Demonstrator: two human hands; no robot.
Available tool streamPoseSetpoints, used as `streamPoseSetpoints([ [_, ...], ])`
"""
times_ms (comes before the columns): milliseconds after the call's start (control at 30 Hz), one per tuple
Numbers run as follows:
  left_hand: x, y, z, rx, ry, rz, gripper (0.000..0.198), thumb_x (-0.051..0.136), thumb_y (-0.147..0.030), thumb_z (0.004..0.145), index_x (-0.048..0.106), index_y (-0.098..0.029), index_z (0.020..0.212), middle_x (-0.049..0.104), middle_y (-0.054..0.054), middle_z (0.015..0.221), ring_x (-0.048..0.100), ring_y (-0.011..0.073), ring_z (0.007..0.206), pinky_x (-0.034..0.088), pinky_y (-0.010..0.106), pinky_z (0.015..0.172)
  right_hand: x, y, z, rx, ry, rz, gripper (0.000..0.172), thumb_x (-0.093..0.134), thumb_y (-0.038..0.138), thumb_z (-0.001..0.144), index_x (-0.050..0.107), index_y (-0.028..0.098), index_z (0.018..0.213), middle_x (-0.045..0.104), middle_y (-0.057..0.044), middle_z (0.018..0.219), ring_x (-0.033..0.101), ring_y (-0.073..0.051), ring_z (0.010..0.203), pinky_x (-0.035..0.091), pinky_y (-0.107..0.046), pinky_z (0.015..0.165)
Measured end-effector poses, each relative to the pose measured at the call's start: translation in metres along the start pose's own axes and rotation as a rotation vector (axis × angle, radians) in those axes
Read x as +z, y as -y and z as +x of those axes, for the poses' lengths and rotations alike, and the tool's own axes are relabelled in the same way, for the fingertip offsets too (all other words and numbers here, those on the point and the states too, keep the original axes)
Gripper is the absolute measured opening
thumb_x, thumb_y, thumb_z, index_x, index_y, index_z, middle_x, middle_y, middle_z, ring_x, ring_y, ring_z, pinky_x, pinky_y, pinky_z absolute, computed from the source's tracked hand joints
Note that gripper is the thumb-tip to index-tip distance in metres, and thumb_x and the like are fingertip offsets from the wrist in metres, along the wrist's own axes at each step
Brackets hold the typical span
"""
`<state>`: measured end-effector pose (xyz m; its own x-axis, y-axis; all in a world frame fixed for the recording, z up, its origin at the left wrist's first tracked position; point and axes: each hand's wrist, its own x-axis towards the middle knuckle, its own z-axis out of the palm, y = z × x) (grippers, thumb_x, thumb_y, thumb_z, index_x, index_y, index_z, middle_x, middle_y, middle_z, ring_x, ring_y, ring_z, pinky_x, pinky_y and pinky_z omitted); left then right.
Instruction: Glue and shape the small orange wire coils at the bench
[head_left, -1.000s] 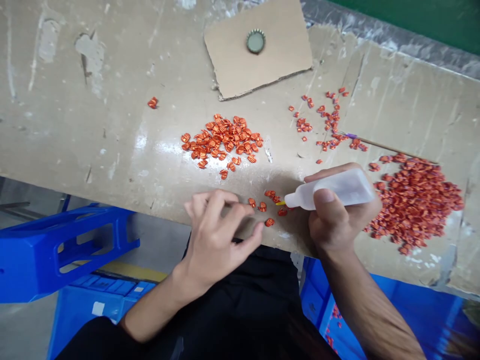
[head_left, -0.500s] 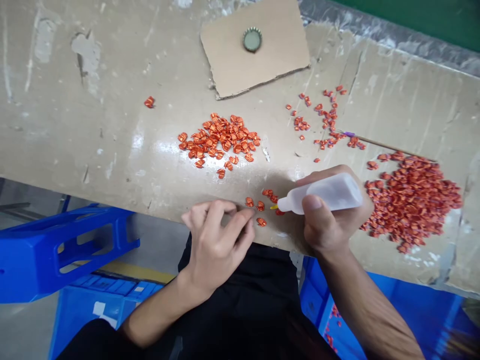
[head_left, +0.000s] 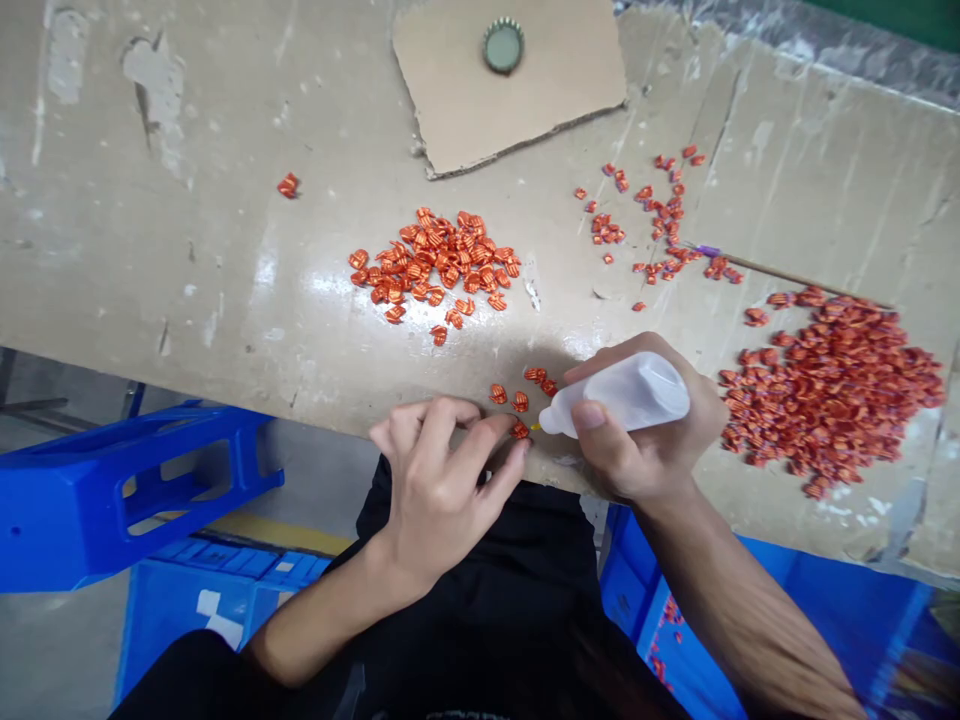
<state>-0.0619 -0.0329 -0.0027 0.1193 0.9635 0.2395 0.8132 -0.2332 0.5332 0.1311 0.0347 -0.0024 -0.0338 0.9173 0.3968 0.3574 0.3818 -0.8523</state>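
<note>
My right hand point(head_left: 645, 430) is wrapped round a translucent white squeeze bottle point(head_left: 634, 395), tilted with its thin yellow tip pointing left. That tip is right beside a small orange ridged piece point(head_left: 520, 429) near the table's front edge. Thumb and forefinger of my left hand point(head_left: 450, 480) pinch this piece from the left. Just behind it lie several more orange pieces point(head_left: 520, 401), partly hidden by the bottle and right hand. A loose pile of similar orange pieces point(head_left: 442, 260) is spread on the table beyond my left hand.
A big heap of orange-red pieces point(head_left: 840, 390) covers the table's right side. Smaller bits point(head_left: 664, 215) lie by a thin stick point(head_left: 795, 292). Farther back, a bottle cap point(head_left: 502, 46) rests on cardboard point(head_left: 450, 110). A blue stool point(head_left: 67, 500) and blue bins point(head_left: 180, 620) stand below the table edge.
My left fingers have moved right onto the nearest orange piece. The bottle has shifted left and slightly down, bringing its tip to that piece. The view has shifted a little.
</note>
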Motion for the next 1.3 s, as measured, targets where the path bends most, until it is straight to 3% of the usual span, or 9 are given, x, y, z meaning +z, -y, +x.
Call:
streamPoseSetpoints([
  [267, -0.002, -0.002, 0.001, -0.045, 0.029, -0.022, 0.012, 0.089, -0.030, 0.099, 0.081, -0.030, 0.108, 0.074, 0.005, 0.099, 0.061, 0.0289, 0.106, 0.045, 0.049, 0.088, -0.001, 0.002, 0.000, -0.013, 0.053, -0.069, 0.010, 0.083, 0.032, 0.094, 0.075, 0.029, 0.089, 0.072, 0.005, 0.066, 0.064, -0.016, 0.046, 0.046, -0.028, 0.041],
  [433, -0.003, -0.003, 0.002, -0.058, 0.048, -0.031, 0.010, 0.088, -0.030, 0.100, 0.081, -0.030, 0.108, 0.074, 0.005, 0.101, 0.061, 0.0286, 0.105, 0.045, 0.049, 0.089, -0.001, 0.002, 0.000, -0.014, 0.056, -0.069, 0.009, 0.083, 0.030, 0.092, 0.075, 0.026, 0.088, 0.066, 0.007, 0.060, 0.057, -0.012, 0.042, 0.042, -0.026, 0.039],
  [733, -0.005, -0.003, 0.004, -0.055, 0.062, -0.032, 0.009, 0.087, -0.029, 0.099, 0.080, -0.031, 0.105, 0.075, 0.004, 0.103, 0.061, 0.0292, 0.105, 0.044, 0.051, 0.093, 0.000, -0.005, -0.005, 0.001, 0.019, -0.026, 0.009, 0.085, 0.028, 0.091, 0.077, 0.023, 0.089, 0.071, 0.004, 0.068, 0.060, -0.011, 0.045, 0.039, -0.024, 0.040],
  [967, -0.005, -0.003, 0.001, -0.055, 0.027, 0.001, 0.016, 0.087, -0.025, 0.098, 0.079, -0.030, 0.111, 0.077, 0.004, 0.105, 0.063, 0.0286, 0.105, 0.044, 0.053, 0.095, -0.005, -0.007, -0.003, 0.064, -0.147, -0.010, 0.021, 0.083, 0.046, 0.094, 0.081, 0.027, 0.087, 0.074, -0.001, 0.071, 0.061, -0.018, 0.053, 0.044, -0.033, 0.045],
  [1133, -0.007, -0.003, 0.000, -0.084, 0.010, 0.019, 0.024, 0.087, -0.024, 0.098, 0.078, -0.032, 0.119, 0.078, 0.003, 0.108, 0.065, 0.0282, 0.104, 0.043, 0.055, 0.099, -0.018, -0.005, -0.008, 0.157, -0.200, 0.041, 0.009, 0.085, 0.035, 0.089, 0.084, 0.026, 0.086, 0.076, -0.003, 0.074, 0.064, -0.021, 0.058, 0.044, -0.037, 0.050],
  [1300, 0.000, -0.009, 0.006, -0.041, 0.017, 0.013, 0.023, 0.087, -0.026, 0.097, 0.080, -0.031, 0.117, 0.072, 0.008, 0.115, 0.061, 0.0313, 0.111, 0.044, 0.052, 0.094, -0.022, -0.006, -0.018, 0.168, -0.363, 0.014, 0.012, 0.083, 0.035, 0.085, 0.084, 0.023, 0.082, 0.074, -0.003, 0.072, 0.061, -0.020, 0.059, 0.038, -0.036, 0.053],
])
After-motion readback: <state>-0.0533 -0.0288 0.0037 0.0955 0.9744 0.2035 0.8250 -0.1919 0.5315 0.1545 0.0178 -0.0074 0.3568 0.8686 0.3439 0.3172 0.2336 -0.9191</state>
